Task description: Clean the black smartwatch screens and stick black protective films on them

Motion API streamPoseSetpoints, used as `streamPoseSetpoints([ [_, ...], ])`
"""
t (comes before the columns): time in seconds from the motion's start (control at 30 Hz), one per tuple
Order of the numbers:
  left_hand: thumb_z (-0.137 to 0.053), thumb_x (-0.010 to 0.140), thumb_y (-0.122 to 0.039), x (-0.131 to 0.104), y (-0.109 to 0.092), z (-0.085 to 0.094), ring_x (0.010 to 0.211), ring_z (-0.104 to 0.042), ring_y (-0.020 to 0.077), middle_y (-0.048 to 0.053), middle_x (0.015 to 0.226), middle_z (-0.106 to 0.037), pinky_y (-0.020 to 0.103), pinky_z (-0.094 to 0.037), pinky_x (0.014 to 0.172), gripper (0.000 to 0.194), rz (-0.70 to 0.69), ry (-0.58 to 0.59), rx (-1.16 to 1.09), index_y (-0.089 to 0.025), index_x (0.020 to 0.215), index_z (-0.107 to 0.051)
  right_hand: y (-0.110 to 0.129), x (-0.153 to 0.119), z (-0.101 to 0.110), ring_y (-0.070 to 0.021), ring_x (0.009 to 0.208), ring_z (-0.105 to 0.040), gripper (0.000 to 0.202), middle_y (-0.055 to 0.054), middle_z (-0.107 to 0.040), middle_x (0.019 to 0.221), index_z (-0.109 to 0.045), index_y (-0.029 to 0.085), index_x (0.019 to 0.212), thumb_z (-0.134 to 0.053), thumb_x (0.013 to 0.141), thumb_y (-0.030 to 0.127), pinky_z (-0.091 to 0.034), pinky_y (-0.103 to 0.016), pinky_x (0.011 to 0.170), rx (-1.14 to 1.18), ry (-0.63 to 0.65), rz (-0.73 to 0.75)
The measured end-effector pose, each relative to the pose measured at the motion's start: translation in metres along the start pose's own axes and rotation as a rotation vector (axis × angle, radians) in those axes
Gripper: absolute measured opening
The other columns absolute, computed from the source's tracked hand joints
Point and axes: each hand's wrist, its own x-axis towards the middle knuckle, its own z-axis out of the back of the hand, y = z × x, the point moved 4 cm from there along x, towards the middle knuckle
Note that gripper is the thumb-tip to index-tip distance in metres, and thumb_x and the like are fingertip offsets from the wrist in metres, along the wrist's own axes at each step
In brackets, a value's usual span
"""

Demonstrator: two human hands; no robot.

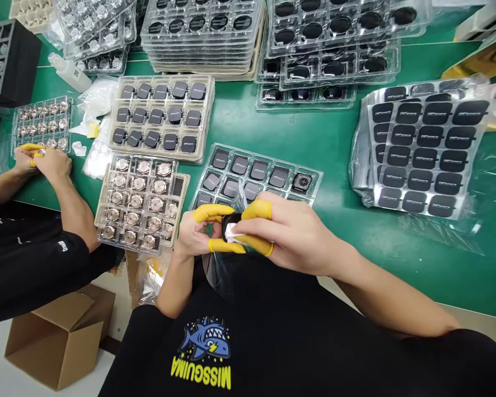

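Note:
Near the table's front edge, my left hand [200,230] grips a small black watch case [228,221] between fingers in yellow finger cots. My right hand [289,231], also with yellow cots, pinches a white cloth [231,232] against the dark face of the case. A strip of clear film hangs about the hands. Just behind them lies a clear tray [317,190] of square dark pieces, with a black watch in its right back compartment. My fingers partly hide the tray's front.
Left of my hands, trays of round watch parts [136,201] and dark squares [161,116] stand. Sticker sheets [424,149] lie right; stacked trays [202,49] line the back. Another person's hands [45,162] work at far left. An open carton [53,342] sits below.

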Motion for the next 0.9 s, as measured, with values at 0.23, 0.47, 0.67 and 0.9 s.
streamPoseSetpoints([
  [0.23,-0.106,0.063,-0.073,-0.007,0.016,-0.007,0.051,-0.063,0.0120,-0.004,0.063,-0.070,0.024,-0.059,0.054,0.072,0.000,-0.020,0.119,-0.019,0.106,-0.087,0.001,0.008,-0.010,-0.0218,0.080,-0.057,0.031,-0.006,-0.070,0.084,-0.079,0.023,0.103,-0.052,0.118,0.019,-0.038,-0.035,0.061,-0.299,-0.019,0.077],
  [0.47,-0.112,0.058,-0.063,-0.016,0.025,-0.013,0.043,-0.051,0.0047,-0.009,0.060,-0.062,0.016,-0.046,0.044,0.077,0.194,-0.082,-0.102,-0.017,0.115,-0.086,-0.021,-0.013,0.001,-0.0233,0.081,-0.060,0.032,-0.008,-0.072,0.086,-0.076,0.020,0.101,-0.048,0.115,0.013,-0.039,-0.035,0.058,-0.441,0.129,0.022],
  [0.67,-0.114,0.053,-0.062,-0.014,0.015,-0.004,0.047,-0.057,0.0069,-0.006,0.065,-0.068,0.019,-0.055,0.048,0.081,0.218,-0.125,-0.099,-0.017,0.114,-0.088,-0.021,-0.021,0.023,-0.0220,0.080,-0.067,0.008,-0.005,-0.075,0.091,-0.075,0.026,0.113,-0.070,0.110,0.020,-0.054,-0.035,0.068,-0.207,-0.085,-0.081],
  [0.9,-0.115,0.048,-0.062,-0.008,0.007,-0.004,0.045,-0.057,0.0055,-0.006,0.066,-0.070,0.017,-0.053,0.047,0.087,0.160,-0.109,-0.129,-0.018,0.117,-0.087,0.002,-0.015,0.014,-0.0192,0.074,-0.063,0.014,-0.005,-0.076,0.090,-0.073,0.022,0.117,-0.076,0.105,0.014,-0.051,-0.033,0.064,-0.001,-0.085,-0.015],
])
